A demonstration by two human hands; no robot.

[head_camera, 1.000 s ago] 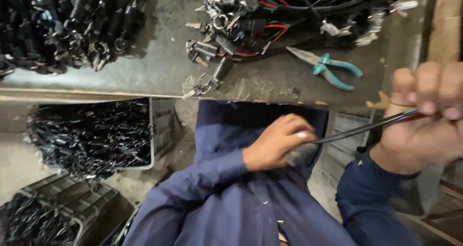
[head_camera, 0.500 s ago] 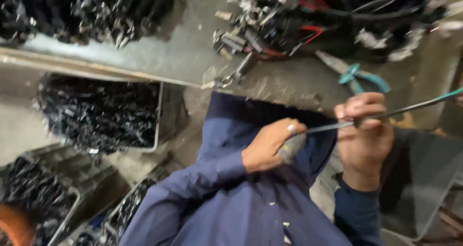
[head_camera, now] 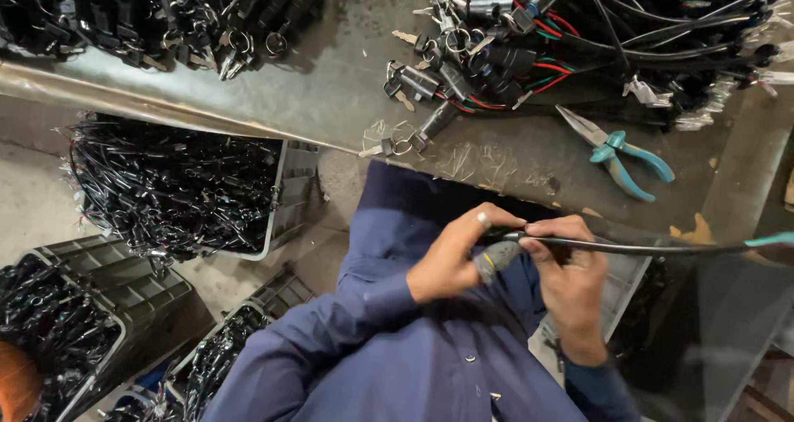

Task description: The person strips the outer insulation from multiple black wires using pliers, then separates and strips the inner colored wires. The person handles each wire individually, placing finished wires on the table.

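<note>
My left hand (head_camera: 451, 256) and my right hand (head_camera: 571, 277) meet over my lap, just below the metal bench edge. Both pinch the near end of a thin black cable (head_camera: 653, 246) that runs off to the right edge, where a teal part shows. The left hand's fingers close around a small grey connector (head_camera: 494, 259) at the cable's end. The right hand grips the cable right beside it. I wear dark blue sleeves.
Teal-handled pliers (head_camera: 616, 151) lie on the metal bench (head_camera: 331, 83) above my hands. Piles of black wired parts with red and green leads (head_camera: 529, 50) cover the bench top. Several crates of black cables (head_camera: 174, 186) stand on the floor at left.
My right hand has slid left along the cable until it meets the left hand. The view has shifted, bringing the pliers and bench closer to centre.
</note>
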